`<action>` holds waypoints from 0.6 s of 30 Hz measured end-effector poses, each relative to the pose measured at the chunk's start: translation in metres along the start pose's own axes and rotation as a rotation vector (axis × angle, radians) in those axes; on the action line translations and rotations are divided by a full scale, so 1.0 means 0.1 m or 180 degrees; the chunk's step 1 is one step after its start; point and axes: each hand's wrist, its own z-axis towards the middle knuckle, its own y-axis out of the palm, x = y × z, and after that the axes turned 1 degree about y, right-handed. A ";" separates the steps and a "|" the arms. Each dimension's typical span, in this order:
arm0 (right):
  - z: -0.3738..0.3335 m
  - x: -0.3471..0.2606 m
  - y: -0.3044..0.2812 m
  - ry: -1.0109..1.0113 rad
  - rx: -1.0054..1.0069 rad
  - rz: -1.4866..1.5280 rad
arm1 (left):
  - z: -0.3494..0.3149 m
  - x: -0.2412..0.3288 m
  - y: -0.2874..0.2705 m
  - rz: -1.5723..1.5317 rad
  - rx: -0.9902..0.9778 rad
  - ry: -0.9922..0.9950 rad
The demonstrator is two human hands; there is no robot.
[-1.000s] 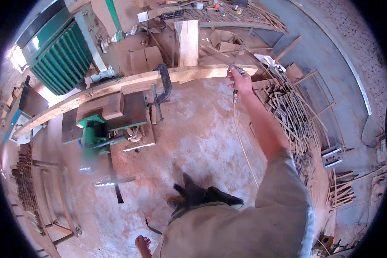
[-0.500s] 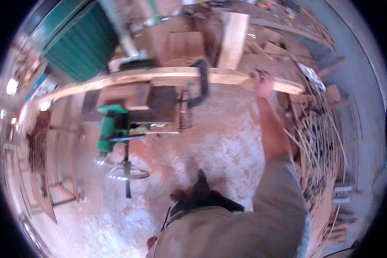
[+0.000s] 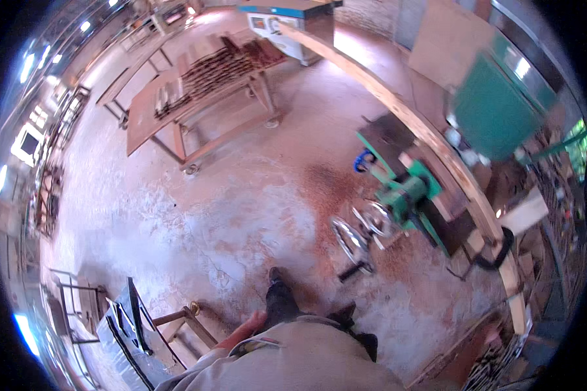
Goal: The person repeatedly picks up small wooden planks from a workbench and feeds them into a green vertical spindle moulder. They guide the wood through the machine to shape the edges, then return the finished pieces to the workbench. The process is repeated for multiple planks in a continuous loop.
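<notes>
One clamp (image 3: 504, 250) on wooden beam (image 3: 435, 140)

Bright, hazy light under fisheye distortion.
Lights (image 3: 27, 68) glare at ten o'clock, a white strip (image 3: 26, 334) at eight; pale sheen washes the floor (image 3: 176, 241); the beam (image 3: 401, 106) looks bowed; blur softens the green machine (image 3: 496, 111) at two.

Matt bare wood forms the long beam (image 3: 403, 109) at two o'clock; glossy metal, the handwheel (image 3: 359, 247) at four; matt cloth, the shirt (image 3: 306, 358) at six.
</notes>
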 end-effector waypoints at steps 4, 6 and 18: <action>-1.50 -1.39 -0.67 -0.0018 -0.0911 0.1784 | 0.40 -0.82 -0.33 -0.0143 -0.0467 -0.0114; -2.35 -2.11 -0.91 0.0007 -0.1819 0.2433 | 0.69 -1.31 -0.90 0.0025 -0.0748 -0.0076; -4.14 -4.66 -1.74 0.0395 -0.4958 0.3335 | 2.16 0.16 -3.86 0.0050 0.1178 0.0227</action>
